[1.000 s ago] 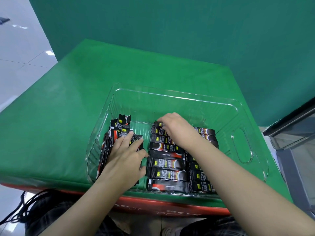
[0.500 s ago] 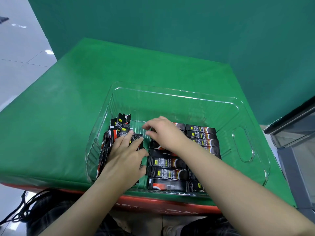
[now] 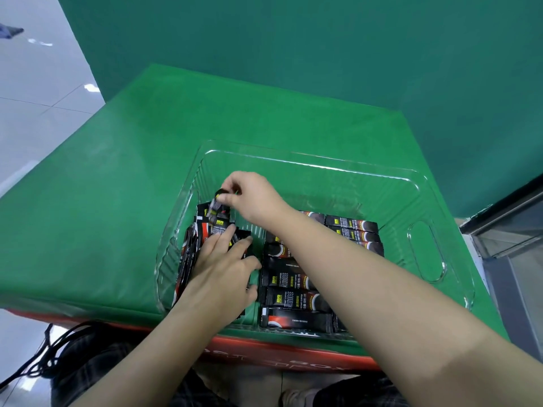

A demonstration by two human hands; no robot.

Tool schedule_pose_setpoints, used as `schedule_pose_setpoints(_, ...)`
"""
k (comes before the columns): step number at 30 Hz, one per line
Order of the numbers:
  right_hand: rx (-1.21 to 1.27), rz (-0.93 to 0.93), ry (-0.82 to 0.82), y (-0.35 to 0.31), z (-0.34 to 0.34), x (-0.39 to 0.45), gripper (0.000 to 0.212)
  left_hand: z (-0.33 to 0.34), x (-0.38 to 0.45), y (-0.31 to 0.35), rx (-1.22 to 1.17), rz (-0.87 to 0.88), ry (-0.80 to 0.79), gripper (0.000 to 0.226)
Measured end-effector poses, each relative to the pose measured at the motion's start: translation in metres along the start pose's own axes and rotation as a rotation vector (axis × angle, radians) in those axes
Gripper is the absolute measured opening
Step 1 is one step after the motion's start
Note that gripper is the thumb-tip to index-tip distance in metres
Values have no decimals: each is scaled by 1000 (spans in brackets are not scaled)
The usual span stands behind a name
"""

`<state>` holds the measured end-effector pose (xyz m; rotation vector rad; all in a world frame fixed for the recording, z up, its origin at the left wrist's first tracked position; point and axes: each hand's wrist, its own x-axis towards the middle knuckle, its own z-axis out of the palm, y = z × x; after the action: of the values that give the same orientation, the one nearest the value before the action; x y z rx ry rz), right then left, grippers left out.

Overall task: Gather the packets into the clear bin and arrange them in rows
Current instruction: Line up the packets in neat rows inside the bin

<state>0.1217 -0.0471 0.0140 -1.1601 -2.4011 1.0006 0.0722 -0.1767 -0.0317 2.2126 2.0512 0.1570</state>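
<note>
A clear plastic bin [image 3: 317,163] sits on the green table. Inside, black coffee packets lie flat in two rows [image 3: 293,298] along the middle and right. A loose bundle of packets [image 3: 202,230] stands on edge against the bin's left wall. My left hand [image 3: 223,274] presses flat on this bundle with straight fingers. My right hand [image 3: 249,195] reaches across to the bundle's far end and pinches the top of one packet [image 3: 217,205] between thumb and fingers. My right forearm hides part of the flat rows.
The bin's far half is bare, with a handle cut-out [image 3: 426,251] in its right wall. The green-covered table [image 3: 117,201] has a red front edge [image 3: 264,353]. A grey cabinet [image 3: 514,245] stands to the right. Black cables [image 3: 44,362] hang at lower left.
My right hand left the flat middle row, moved left and up to the standing bundle, and took hold of one packet's top. My left hand stayed on the bundle.
</note>
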Motion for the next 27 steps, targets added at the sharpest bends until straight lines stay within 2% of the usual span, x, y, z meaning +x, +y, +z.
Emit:
schedule_pose_setpoints(4, 83, -15, 271, 13, -14, -13, 6, 3, 1, 0, -36, -19, -3, 41)
schedule_pose_setpoints(6, 150, 0, 336, 26, -21, -24, 7, 1, 0, 1, -58, -28, -18, 41)
schedule_pose_setpoints(9, 278, 24, 437, 47, -36, -41, 21, 1, 0, 1, -71, -41, -20, 41)
schedule_pose_setpoints(11, 282, 42, 462, 57, -48, -49, 19, 0, -1, 2, -78, -45, -28, 41)
schedule_pose_setpoints(13, 195, 57, 417, 62, -58, -54, 22, -1, -1, 2, -78, -47, -41, 41)
schedule_pose_setpoints(15, 34, 66, 313, 62, -65, -59, 31, -2, -1, 3, -80, -51, -55, 42)
schedule_pose_setpoints(17, -79, 86, 190, 59, -66, -63, 30, -2, 0, 3, -81, -55, -61, 42)
schedule_pose_setpoints(21, -127, 78, 20, 61, -54, -65, 16, -2, 0, 4, -79, -56, -57, 42)
schedule_pose_setpoints(27, -162, 58, -61, 68, -34, -61, 15, -3, 0, 4, -69, -55, -66, 43)
